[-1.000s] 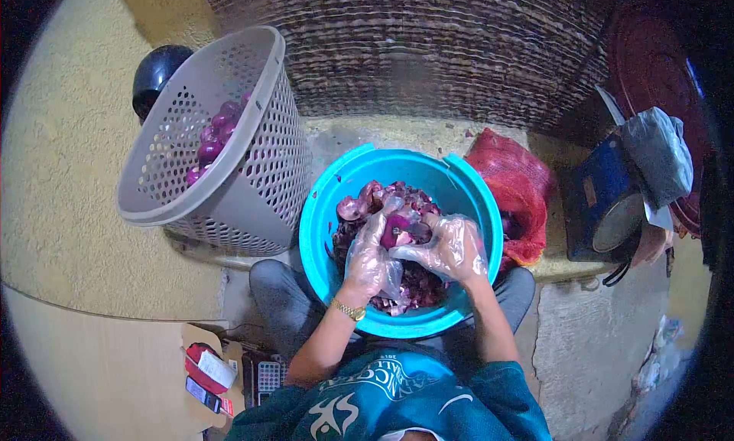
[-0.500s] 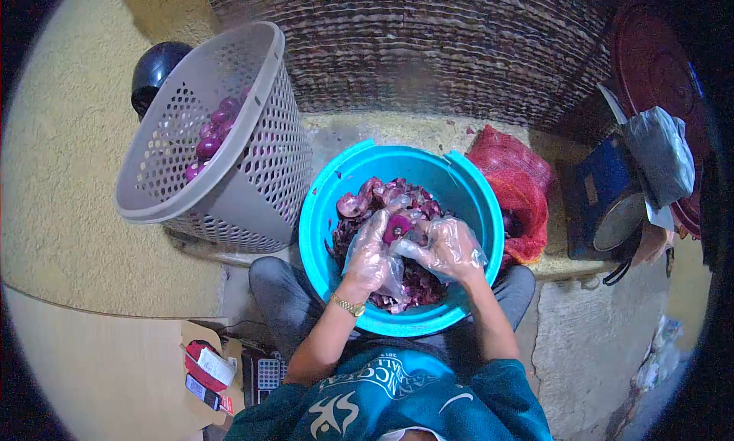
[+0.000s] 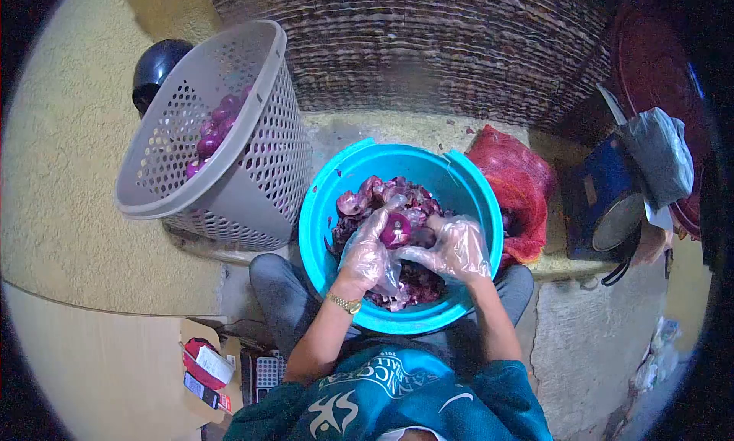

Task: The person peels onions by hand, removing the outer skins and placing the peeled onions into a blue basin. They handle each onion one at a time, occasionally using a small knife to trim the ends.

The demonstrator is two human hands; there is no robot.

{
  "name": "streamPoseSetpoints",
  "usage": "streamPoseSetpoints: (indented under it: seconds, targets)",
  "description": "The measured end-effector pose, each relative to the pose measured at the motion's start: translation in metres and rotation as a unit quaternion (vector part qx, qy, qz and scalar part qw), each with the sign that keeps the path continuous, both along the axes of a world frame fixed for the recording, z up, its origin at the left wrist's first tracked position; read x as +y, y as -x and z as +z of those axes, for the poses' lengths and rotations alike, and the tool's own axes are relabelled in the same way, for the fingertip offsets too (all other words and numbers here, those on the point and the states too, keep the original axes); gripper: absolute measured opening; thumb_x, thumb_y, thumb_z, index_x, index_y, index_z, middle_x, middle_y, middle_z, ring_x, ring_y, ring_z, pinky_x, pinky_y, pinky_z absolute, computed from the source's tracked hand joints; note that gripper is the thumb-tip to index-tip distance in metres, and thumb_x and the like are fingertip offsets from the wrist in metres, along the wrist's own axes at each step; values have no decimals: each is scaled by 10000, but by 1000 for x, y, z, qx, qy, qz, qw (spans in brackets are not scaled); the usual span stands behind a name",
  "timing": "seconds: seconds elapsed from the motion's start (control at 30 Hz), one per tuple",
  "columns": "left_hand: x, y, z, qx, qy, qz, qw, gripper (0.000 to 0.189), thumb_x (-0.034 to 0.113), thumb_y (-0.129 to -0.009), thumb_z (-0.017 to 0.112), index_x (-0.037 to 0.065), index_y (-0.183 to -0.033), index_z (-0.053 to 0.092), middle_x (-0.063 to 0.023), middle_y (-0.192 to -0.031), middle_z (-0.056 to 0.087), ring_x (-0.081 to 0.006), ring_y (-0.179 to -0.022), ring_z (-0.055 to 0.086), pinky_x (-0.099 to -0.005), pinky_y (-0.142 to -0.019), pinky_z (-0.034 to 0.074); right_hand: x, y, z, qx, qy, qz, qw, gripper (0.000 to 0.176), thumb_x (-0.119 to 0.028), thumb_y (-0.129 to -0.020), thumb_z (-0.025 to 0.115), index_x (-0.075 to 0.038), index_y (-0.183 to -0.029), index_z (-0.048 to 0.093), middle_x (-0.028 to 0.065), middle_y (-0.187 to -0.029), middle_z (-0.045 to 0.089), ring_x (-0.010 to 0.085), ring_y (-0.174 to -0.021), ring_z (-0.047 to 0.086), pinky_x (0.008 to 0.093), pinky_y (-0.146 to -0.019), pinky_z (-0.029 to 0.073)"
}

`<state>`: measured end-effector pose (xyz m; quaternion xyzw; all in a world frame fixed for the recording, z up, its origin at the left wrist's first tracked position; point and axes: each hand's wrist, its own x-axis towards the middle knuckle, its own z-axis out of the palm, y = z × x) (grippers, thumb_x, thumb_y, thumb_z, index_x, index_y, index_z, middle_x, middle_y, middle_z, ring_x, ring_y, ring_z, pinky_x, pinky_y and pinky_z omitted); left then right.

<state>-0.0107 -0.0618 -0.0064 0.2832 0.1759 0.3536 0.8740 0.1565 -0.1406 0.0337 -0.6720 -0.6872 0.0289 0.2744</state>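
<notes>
Yellowish surface (image 3: 84,181), brown ridged wall (image 3: 413,51)

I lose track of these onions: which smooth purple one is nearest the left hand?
The purple onion held in the left hand, over the turquoise tub; the onions in the grey basket lie well away.

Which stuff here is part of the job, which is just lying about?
Likely in the job:
red onion in left hand
right hand, beside it
teal tub with onion skins
grey basket of onions
red mesh sack

Probably just lying about:
phone
red pouch
dark round object
</notes>
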Motion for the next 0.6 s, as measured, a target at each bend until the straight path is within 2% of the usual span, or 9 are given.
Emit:
streamPoseSetpoints:
  seconds: [0.07, 0.17, 0.23, 0.33, 0.4, 0.43, 0.47, 0.5, 0.6]
  targets:
    - [2, 1, -11, 4, 39, -11, 999, 428, 283, -1053, 448, 40, -1403, 486, -105, -1392, 533, -219, -1262, 534, -370, -1075, 446, 2, 1, 12, 22, -19, -14, 999, 598, -675, -653, 767, -90, -713, 662, 131, -610, 637, 321, -572, 655, 427, -556, 512]
    - [-2, 2, 3, -53, 87, -46, 994, 421, 242, -1047, 463, 42, -1417, 475, -101, -1405, 527, -216, -1254, 542, -361, -1064, 453, 5, -4, 8, -9, -40, 1, 999, 588, -660, -627, 793, -97, -729, 656, 131, -629, 641, 324, -596, 659, 425, -557, 509]
    - [-1, 2, -3, -34, 59, -41, 997, 423, 235, -1044, 467, 43, -1421, 472, -98, -1401, 532, -212, -1237, 554, -360, -1051, 461, 5, -4, 8, -13, -48, 10, 999, 586, -659, -633, 789, -98, -732, 653, 132, -638, 643, 326, -606, 661, 426, -560, 510]
    - [-2, 2, -3, -28, 44, -41, 998, 426, 220, -1039, 475, 43, -1426, 468, -92, -1390, 545, -203, -1202, 575, -360, -1023, 475, 5, -4, 7, 5, -32, 18, 999, 553, -639, -674, 774, -102, -747, 666, 134, -653, 650, 334, -625, 666, 429, -577, 514]
    - [-2, 3, -2, -42, 58, -46, 996, 427, 214, -1036, 479, 42, -1426, 467, -90, -1383, 552, -198, -1185, 585, -362, -1008, 482, 7, -3, 4, 19, -47, 26, 998, 418, -467, -716, 825, -83, -734, 660, 140, -629, 625, 339, -590, 633, 434, -564, 476]
    - [-2, 3, -2, -37, 58, -49, 996, 436, 207, -1033, 478, 39, -1434, 453, -109, -1384, 548, -217, -1183, 582, -388, -1006, 485, 6, -3, 6, 19, -47, 27, 998, 418, -467, -716, 825, -83, -734, 660, 140, -629, 625, 339, -590, 633, 434, -564, 476]
    - [-1, 4, -1, -32, 58, -52, 996, 445, 200, -1029, 477, 35, -1441, 439, -129, -1385, 545, -237, -1180, 580, -415, -1004, 488, 5, -2, 9, 30, -32, 38, 998, 436, -513, -766, 760, -84, -775, 680, 147, -642, 638, 345, -618, 650, 444, -588, 496]
    - [-1, 5, -1, -32, 58, -52, 996, 445, 200, -1029, 477, 35, -1441, 439, -129, -1385, 545, -237, -1180, 580, -415, -1004, 488, 5, -2, 11, 41, -17, 49, 998, 474, -558, -817, 696, -85, -816, 701, 154, -655, 651, 351, -646, 667, 455, -611, 516]
    - [0, 10, 0, -31, 43, -72, 996, 457, 187, -1024, 479, 42, -1454, 422, -131, -1405, 528, -239, -1193, 571, -406, -1027, 469, 5, -5, 10, 29, 30, 51, 998, 455, -550, -856, 656, -100, -874, 720, 166, -654, 645, 355, -651, 664, 472, -610, 508]
